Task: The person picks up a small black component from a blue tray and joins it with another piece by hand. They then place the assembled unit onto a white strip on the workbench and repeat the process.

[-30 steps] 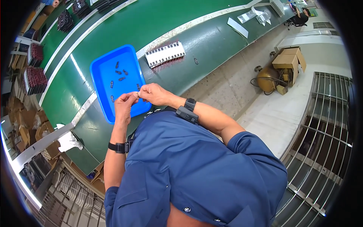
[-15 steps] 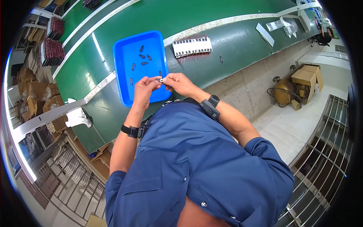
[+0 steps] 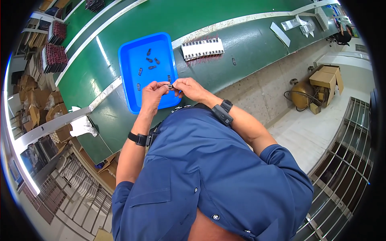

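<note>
Over the near right part of a blue tray [image 3: 124, 76], both my hands meet fingertip to fingertip. A small dark part [image 3: 170, 86] with a light spot is pinched between them; its exact kind is too small to make out. My left hand [image 3: 152, 94] grips it from the left with thumb and forefinger. From the right, my right hand [image 3: 191, 89] has its thumb and fingers closed on the same part. Several similar small black parts [image 3: 152, 67] lie scattered on the tray's floor, one of them just beyond my fingertips.
Right of the tray, a white slotted strip [image 3: 203, 49] with reddish wires along its sides lies on the green bench [image 3: 241, 44]. One loose black part [image 3: 234, 61] is farther right. A white panel [image 3: 280, 34] and clear plastic bags [image 3: 299, 26] lie beyond. Cardboard boxes [image 3: 325, 78] stand on the floor.
The small part between my fingertips has turned slightly and shows less of its light side. My hands have stayed nearly in place; the view has shifted a little.
</note>
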Motion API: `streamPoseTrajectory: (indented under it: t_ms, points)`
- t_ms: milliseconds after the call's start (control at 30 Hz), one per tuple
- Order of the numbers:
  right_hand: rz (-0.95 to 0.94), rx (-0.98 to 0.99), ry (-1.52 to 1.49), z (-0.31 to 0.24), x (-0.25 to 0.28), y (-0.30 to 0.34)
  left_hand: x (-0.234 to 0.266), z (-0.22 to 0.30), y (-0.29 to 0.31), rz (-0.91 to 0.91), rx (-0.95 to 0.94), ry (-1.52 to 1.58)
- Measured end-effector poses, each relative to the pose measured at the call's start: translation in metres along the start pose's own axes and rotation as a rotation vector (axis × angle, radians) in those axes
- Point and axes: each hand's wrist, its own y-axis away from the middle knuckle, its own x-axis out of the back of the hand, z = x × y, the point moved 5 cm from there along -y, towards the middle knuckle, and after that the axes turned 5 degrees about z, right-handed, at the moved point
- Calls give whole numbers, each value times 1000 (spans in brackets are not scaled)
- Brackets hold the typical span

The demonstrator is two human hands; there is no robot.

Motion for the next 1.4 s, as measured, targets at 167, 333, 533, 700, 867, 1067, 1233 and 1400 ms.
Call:
streamPoseTrajectory:
  t_ms: [167,333,533,700,867,1067,1233,1400]
  points:
    - [-14,30,35,4,9,0,-12,-5,-5,-18,-12,-20]
    - [7,83,25,4,15,-1,-11,-10,-5,7,23,-38]
    - [28,29,95,-7,29,9,-26,-7,-8,4,42,-72]
    - [24,31,131,-9,31,10,-27,-6,-7,8,42,-91]
    - [17,25,125,-6,28,9,-24,-8,-5,7,48,-88]
    - [10,42,87,7,24,-1,-19,-5,-6,27,40,-79]
    - [-41,-19,78,13,11,-3,-11,-3,0,-4,19,-48]
    - [-29,-17,11,10,8,-2,-9,-3,3,-37,1,29]
